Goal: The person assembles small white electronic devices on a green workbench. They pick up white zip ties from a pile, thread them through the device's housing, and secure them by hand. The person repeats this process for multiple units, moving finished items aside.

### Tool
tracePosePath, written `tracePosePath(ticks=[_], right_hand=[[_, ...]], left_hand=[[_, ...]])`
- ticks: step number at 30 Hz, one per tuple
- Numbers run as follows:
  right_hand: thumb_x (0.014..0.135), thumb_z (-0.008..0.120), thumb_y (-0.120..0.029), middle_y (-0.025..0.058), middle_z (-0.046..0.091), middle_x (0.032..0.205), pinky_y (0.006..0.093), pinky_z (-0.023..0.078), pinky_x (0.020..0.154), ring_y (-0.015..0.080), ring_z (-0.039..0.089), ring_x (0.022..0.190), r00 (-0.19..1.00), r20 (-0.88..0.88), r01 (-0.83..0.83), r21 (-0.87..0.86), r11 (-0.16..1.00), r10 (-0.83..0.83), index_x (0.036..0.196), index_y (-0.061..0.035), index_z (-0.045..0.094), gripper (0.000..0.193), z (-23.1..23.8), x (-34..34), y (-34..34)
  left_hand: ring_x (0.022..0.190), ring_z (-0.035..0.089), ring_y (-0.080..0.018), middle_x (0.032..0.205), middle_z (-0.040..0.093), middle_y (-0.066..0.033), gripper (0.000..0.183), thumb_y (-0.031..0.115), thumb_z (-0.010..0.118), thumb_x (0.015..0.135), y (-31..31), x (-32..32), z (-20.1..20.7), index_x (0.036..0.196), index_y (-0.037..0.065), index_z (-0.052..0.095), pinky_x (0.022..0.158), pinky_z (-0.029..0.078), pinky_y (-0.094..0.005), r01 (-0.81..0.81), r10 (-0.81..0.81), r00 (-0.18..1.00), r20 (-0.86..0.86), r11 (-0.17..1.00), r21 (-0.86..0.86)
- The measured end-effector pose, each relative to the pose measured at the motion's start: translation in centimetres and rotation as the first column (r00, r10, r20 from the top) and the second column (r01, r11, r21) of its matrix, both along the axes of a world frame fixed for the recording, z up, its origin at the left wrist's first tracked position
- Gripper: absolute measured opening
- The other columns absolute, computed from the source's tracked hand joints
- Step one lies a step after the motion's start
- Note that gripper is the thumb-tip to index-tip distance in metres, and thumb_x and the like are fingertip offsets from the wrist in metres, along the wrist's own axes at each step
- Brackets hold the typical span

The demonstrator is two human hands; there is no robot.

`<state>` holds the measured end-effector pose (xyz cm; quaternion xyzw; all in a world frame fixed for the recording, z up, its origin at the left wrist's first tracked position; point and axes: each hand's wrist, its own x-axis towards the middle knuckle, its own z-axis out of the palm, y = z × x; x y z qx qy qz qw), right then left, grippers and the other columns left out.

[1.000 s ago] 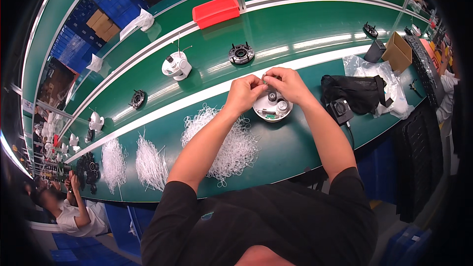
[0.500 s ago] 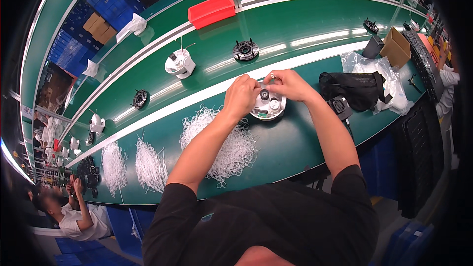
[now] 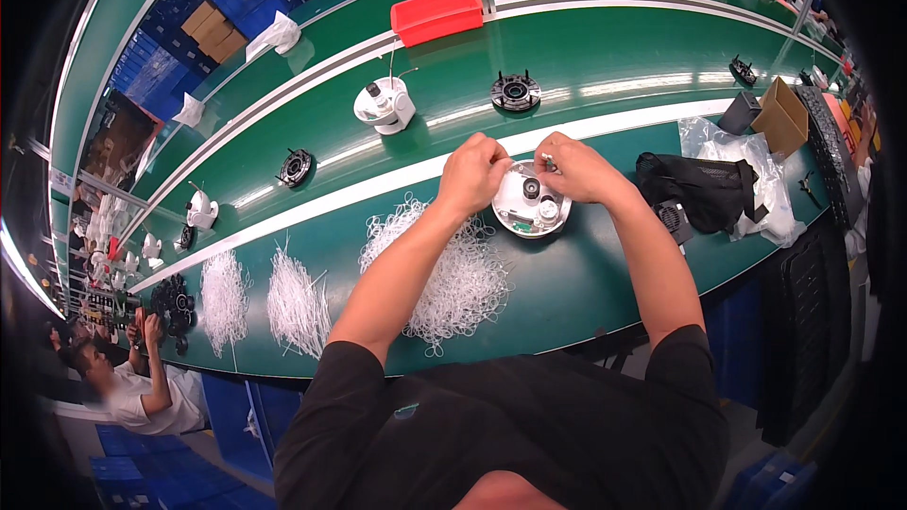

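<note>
A round white plastic housing [image 3: 511,211] lies open side up on the green bench in front of me. Inside it are a black lens-like cylinder [image 3: 531,188], a small white round part [image 3: 548,210] and a bit of green circuit board. My left hand [image 3: 475,175] is at the housing's upper left rim, thumb and fingers pinched together; what they grip is hidden. At the upper right rim my right hand [image 3: 578,171] is also closed in a pinch, with a small light piece at its fingertips, too small to name.
White looped cable ties or cords lie in a large pile [image 3: 453,288], with two smaller bundles [image 3: 298,302] further left. Beyond runs a green conveyor with a white camera-like unit [image 3: 385,106] and black ring bases [image 3: 515,93]. At right are a black mesh bag [image 3: 694,189] and a cardboard box [image 3: 781,118].
The whole view has shifted, so the bench and conveyor items appear further right. My hands' fingertips have moved a little apart above the housing, showing more of its inside.
</note>
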<state>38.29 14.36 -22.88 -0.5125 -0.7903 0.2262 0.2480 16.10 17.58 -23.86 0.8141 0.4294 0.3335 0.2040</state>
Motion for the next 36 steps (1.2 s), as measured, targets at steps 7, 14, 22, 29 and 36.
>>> tracePosePath(ticks=[7, 14, 22, 29, 36], right_hand=[[0.083, 0.069, -0.026, 0.0197, 0.07, 0.086, 0.0392, 0.053, 0.076, 0.0296, 0.069, 0.082, 0.954, -0.103, 0.221, -0.388, 0.895, -0.28, 0.097, 0.0001, 0.071, 0.029, -1.4, 1.4, 0.3], [0.087, 0.065, -0.02, 0.0114, 0.067, 0.07, 0.0338, 0.053, 0.047, 0.0201, 0.066, 0.057, 0.755, -0.302, 0.485, -0.34, 0.806, -0.582, 0.091, 0.0029, 0.067, 0.023, -2.5, 8.1, 6.4], [0.088, 0.061, -0.013, 0.017, 0.07, 0.08, 0.0328, 0.059, 0.049, 0.023, 0.07, 0.059, 0.277, -0.317, 0.795, -0.454, 0.402, -0.907, 0.102, 0.006, 0.066, 0.024, -3.3, 16.0, 13.9], [0.087, 0.073, -0.035, 0.0149, 0.062, 0.11, 0.0421, 0.056, 0.076, 0.0226, 0.065, 0.092, 0.167, -0.434, 0.628, -0.645, 0.434, -0.886, 0.121, 0.0058, 0.055, 0.056, -1.8, 13.4, 11.1], [0.096, 0.057, -0.044, 0.0082, 0.065, 0.123, 0.0365, 0.044, 0.094, 0.0202, 0.059, 0.113, 0.669, -0.589, 0.18, -0.462, 0.868, -0.453, 0.133, -0.0035, 0.058, 0.054, -1.8, 0.3, 3.0]], left_hand=[[0.065, 0.066, -0.0185, 0.093, 0.063, -0.012, 0.038, 0.034, 0.064, 0.095, 6.7, -6.3, -0.3, 0.102, -0.003, 0.059, 0.047, 0.053, -0.029, -0.161, 0.515, 0.724, 0.459, 0.773, -0.614], [0.085, 0.068, -0.0349, 0.122, 0.049, -0.0262, 0.061, 0.041, 0.054, 0.1, 14.6, -13.1, -3.5, 0.13, -0.011, 0.04, 0.062, 0.061, -0.0397, -0.22, 0.783, 0.336, 0.524, 0.606, -0.764], [0.087, 0.069, -0.0352, 0.12, 0.054, -0.0265, 0.046, 0.017, 0.046, 0.102, 16.2, -12.3, -4.7, 0.137, -0.009, 0.031, 0.064, 0.063, -0.0363, -0.01, 0.652, 0.426, 0.627, 0.696, -0.718], [0.093, 0.068, -0.0352, 0.117, 0.055, -0.0243, 0.033, 0.003, 0.042, 0.093, 13.9, -10.9, -2.1, 0.124, -0.007, 0.039, 0.073, 0.064, -0.0383, 0.036, 0.592, 0.49, 0.64, 0.72, -0.693], [0.094, 0.069, -0.034, 0.121, 0.057, -0.0219, 0.046, -0.001, 0.044, 0.091, 5.1, -4.7, 0.7, 0.137, -0.005, 0.037, 0.072, 0.064, -0.038, 0.269, 0.396, 0.665, 0.633, 0.664, -0.698]])
